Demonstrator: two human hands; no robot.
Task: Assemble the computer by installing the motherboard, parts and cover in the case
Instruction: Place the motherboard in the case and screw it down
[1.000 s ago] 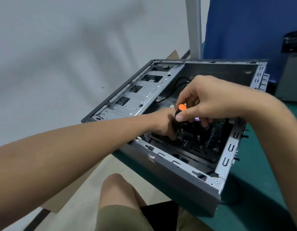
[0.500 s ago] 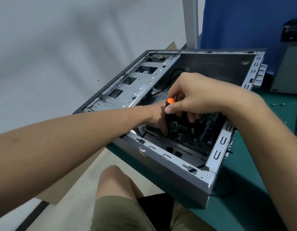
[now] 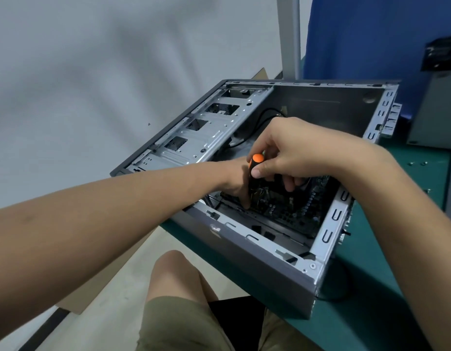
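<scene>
An open grey computer case [image 3: 247, 262] lies on its side on the green table [image 3: 386, 287]. The dark motherboard [image 3: 295, 211] sits inside its near right part. My right hand [image 3: 303, 153] grips the top of a black screwdriver with an orange cap [image 3: 256, 164], held upright over the board's left edge. My left hand [image 3: 235, 181] reaches into the case beside the screwdriver's shaft, fingers pointing down at the board's corner; the tip and what the fingers touch are hidden.
A silver drive cage [image 3: 209, 133] fills the case's left side, with black cables [image 3: 265, 117] behind it. Small screws [image 3: 418, 163] lie on the table at the right. A grey box [image 3: 437, 110] stands at far right, a blue panel [image 3: 358, 46] behind. My knee [image 3: 174, 272] is below the table edge.
The view has shifted a little, so the case sits higher and more to the left in frame. Both hands stay at the same spot on the board with the screwdriver upright.
</scene>
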